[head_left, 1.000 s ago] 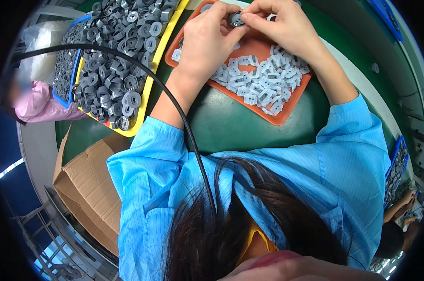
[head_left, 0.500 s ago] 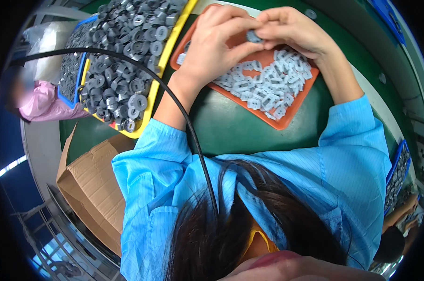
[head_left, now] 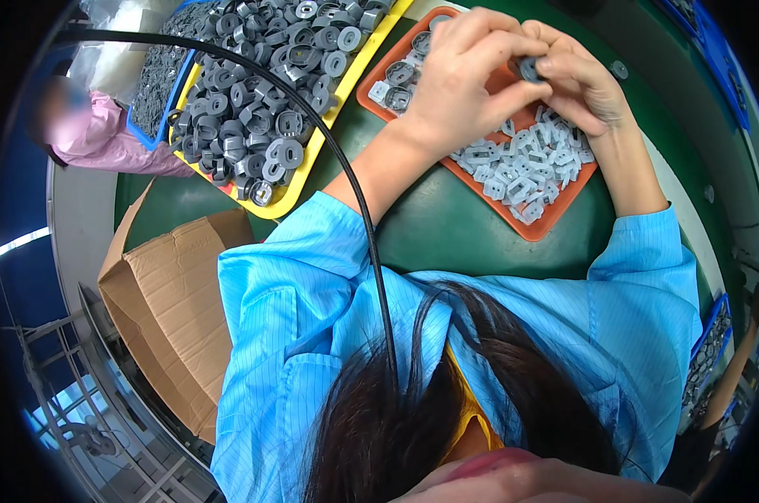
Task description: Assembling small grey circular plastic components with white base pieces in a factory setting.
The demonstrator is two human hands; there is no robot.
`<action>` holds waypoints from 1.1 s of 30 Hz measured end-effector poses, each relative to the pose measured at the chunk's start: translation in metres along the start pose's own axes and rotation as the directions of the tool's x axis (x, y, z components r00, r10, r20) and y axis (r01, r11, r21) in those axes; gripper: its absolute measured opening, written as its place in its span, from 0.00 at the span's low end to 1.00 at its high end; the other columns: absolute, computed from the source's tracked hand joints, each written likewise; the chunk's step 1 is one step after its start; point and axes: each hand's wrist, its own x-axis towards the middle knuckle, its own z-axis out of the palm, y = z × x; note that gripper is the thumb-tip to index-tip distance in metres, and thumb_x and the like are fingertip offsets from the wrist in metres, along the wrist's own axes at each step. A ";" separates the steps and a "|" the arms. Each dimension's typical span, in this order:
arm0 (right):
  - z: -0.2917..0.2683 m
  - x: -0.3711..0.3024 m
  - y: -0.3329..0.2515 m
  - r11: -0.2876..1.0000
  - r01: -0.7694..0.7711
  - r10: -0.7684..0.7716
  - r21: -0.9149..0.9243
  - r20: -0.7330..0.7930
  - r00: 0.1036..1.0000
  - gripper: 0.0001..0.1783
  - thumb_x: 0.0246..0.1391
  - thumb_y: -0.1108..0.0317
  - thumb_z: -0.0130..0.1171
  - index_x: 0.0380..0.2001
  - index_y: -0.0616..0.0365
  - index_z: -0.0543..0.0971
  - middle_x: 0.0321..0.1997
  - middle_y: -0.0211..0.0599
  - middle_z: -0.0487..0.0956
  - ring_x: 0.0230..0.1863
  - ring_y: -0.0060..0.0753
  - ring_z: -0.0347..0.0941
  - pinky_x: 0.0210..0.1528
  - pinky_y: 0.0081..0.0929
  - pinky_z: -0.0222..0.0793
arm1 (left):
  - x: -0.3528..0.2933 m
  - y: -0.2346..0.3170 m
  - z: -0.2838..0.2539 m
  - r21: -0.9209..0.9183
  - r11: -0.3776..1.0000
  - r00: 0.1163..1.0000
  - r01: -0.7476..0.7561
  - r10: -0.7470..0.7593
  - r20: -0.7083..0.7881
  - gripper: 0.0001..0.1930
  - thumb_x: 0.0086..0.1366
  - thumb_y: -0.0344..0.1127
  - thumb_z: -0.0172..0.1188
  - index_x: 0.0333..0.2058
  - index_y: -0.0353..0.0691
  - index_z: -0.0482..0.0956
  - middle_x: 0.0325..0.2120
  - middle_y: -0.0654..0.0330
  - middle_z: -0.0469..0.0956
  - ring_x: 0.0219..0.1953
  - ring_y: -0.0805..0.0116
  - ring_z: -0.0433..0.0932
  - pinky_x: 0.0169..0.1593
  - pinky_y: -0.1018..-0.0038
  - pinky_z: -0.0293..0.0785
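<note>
A small dark grey round plastic part [head_left: 530, 69] is pinched between my two hands above an orange tray [head_left: 555, 220]. My left hand [head_left: 480, 80] closes thumb and fingertips on its left side. From the right, my right hand [head_left: 579, 82] grips the same part with bent fingers. Under the hands, a heap of translucent white plastic pieces [head_left: 526, 163] lies in the tray's near right part. Several grey round parts [head_left: 398, 74] sit at the tray's left end, beside white pieces. My fingers partly hide the held part, so its details cannot be made out.
Left of the orange tray stands a yellow tray [head_left: 289, 201] heaped with grey round caps [head_left: 262, 113]. Beyond it is a blue tray [head_left: 149, 141] of small dark pieces. A cardboard box [head_left: 182, 310] stands at lower left. A black cable [head_left: 346, 168] crosses the view. A person in pink [head_left: 103, 138] sits far left.
The view has swung, so trays and hands appear farther right. More of the orange tray's left end shows. Both hands still meet on the grey part, with the right hand's fingers more bent.
</note>
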 end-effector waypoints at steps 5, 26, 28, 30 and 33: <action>-0.026 0.021 -0.015 0.920 -0.053 0.030 -0.389 -0.066 0.997 0.08 0.55 0.70 0.62 0.37 0.58 0.78 0.34 0.25 0.77 0.36 0.14 0.73 0.40 0.19 0.71 | 0.009 -0.015 -0.009 -0.038 0.966 0.945 0.255 -0.241 0.220 0.20 0.56 0.35 0.75 0.48 0.40 0.84 0.41 0.56 0.83 0.45 0.56 0.82 0.50 0.65 0.79; 0.041 0.014 0.018 0.081 0.319 -0.135 -0.944 0.307 0.942 0.13 0.54 0.70 0.66 0.44 0.58 0.86 0.41 0.41 0.83 0.45 0.43 0.81 0.52 0.36 0.76 | 0.044 -0.082 -0.089 0.449 0.867 0.874 0.219 -0.378 0.305 0.07 0.54 0.29 0.67 0.26 0.34 0.77 0.27 0.48 0.75 0.35 0.47 0.78 0.41 0.59 0.75; 0.048 0.004 0.018 -0.035 0.301 -0.135 -0.953 0.302 0.944 0.14 0.53 0.70 0.67 0.44 0.59 0.86 0.43 0.41 0.83 0.46 0.45 0.80 0.52 0.38 0.76 | 0.044 -0.063 -0.070 0.323 0.874 0.857 0.363 -0.449 0.254 0.09 0.56 0.30 0.67 0.27 0.31 0.76 0.24 0.47 0.79 0.28 0.45 0.80 0.34 0.62 0.76; 0.051 0.000 0.018 -0.141 0.276 -0.131 -0.951 0.294 0.947 0.14 0.53 0.70 0.67 0.44 0.59 0.86 0.45 0.41 0.82 0.48 0.47 0.80 0.53 0.40 0.75 | 0.036 -0.043 -0.053 0.219 0.916 0.888 0.335 -0.385 0.251 0.09 0.58 0.30 0.68 0.29 0.31 0.79 0.25 0.47 0.81 0.27 0.49 0.82 0.34 0.65 0.77; 0.054 0.002 0.020 -0.085 0.174 -0.089 -0.981 0.181 0.979 0.15 0.53 0.68 0.68 0.44 0.60 0.85 0.43 0.44 0.83 0.47 0.49 0.80 0.52 0.41 0.76 | 0.014 -0.030 -0.034 0.025 0.830 0.789 0.557 -0.538 0.296 0.09 0.60 0.30 0.67 0.36 0.31 0.81 0.27 0.47 0.83 0.28 0.58 0.82 0.35 0.67 0.78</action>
